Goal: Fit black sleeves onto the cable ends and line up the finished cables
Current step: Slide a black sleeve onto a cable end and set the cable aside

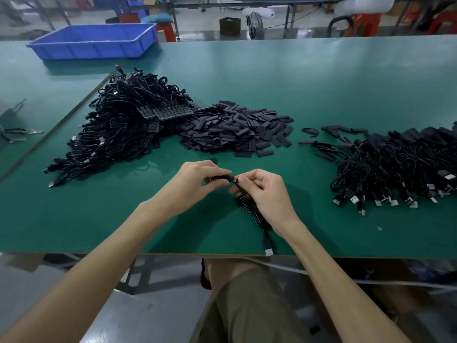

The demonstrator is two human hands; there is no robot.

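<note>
My left hand pinches a black sleeve above the green table. My right hand pinches the end of a black cable right at the sleeve's mouth; the two meet between my fingertips. The cable's coil hangs under my right hand and its USB plug lies at the table's front edge. A heap of loose black sleeves lies behind my hands. A pile of bare cables sits at the left. Finished cables lie in a row at the right.
A blue plastic bin stands at the far left corner of the table. A few stray sleeves lie between the sleeve heap and the finished cables. Scissors or pliers lie on the neighbouring surface at the left. My knee shows below the table's edge.
</note>
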